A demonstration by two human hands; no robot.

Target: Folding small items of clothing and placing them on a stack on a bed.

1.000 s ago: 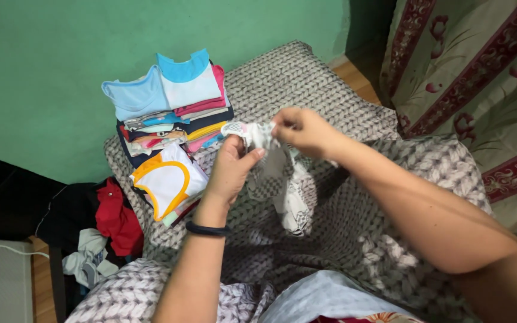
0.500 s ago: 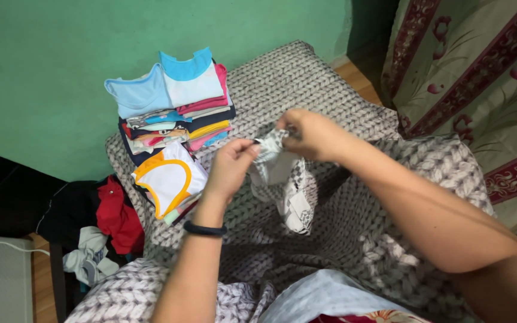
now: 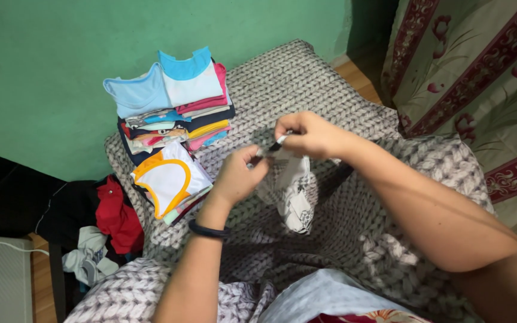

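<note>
Currently both hands up over the grey knit blanket [image 3: 330,78], mid scene. Left hand [image 3: 237,176] & right hand [image 3: 306,134] each pinch the top edge of a small patterned white garment [image 3: 291,191], close together, so the rest hangs free. Folded clothes stack [image 3: 169,101] far left, by the green wall [image 3: 43,60], out of the way.

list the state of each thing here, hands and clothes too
left hand: pinching the top edge of the small patterned garment
right hand: pinching the same top edge
small patterned garment: held up, hanging unfolded over the knit blanket
knit blanket: spread out
stack of folded clothes: folded, piled
white bib with orange trim: flat on a lower pile
dark and red clothes: heaped, unfolded
</note>
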